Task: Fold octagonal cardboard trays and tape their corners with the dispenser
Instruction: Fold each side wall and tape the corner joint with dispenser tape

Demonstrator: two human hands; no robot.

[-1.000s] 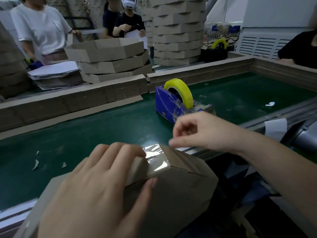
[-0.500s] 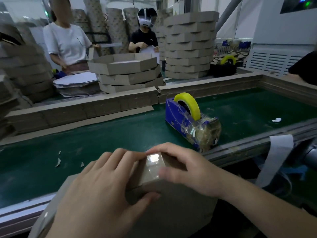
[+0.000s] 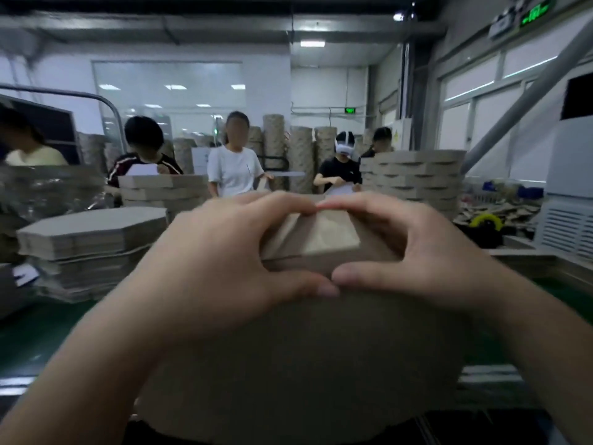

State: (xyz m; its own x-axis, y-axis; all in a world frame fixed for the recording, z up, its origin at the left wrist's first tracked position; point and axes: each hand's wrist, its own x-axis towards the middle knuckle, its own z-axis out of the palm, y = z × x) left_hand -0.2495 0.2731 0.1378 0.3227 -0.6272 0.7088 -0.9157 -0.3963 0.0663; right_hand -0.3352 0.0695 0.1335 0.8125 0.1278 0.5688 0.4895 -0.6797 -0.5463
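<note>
The cardboard tray [image 3: 305, 364] is raised in front of the person, its flat bottom turned to the camera, and both hands close on the one corner at its top; the left hand [image 3: 221, 261] takes the left side of that corner and the right hand [image 3: 417, 252] the right side. Each hand is curled narrow, thumb below on the bottom panel and fingers above on the folded wall; the two thumbs almost touch, and so do the two forefingers. Between them a paler strip [image 3: 330, 232] lies over the corner; I judge it is tape, pressed flat now, so this corner seems nearly finished; how many corners remain the view does not show, and no dispenser is seen near the hands. Under the hands is the green belt [image 3: 38, 332]; beyond the left hand stands a stack of flat octagonal blanks [image 3: 90, 232]; beyond the right hand, far off, a pile of folded trays [image 3: 417, 178]; other workers [image 3: 234, 168] stand behind.
</note>
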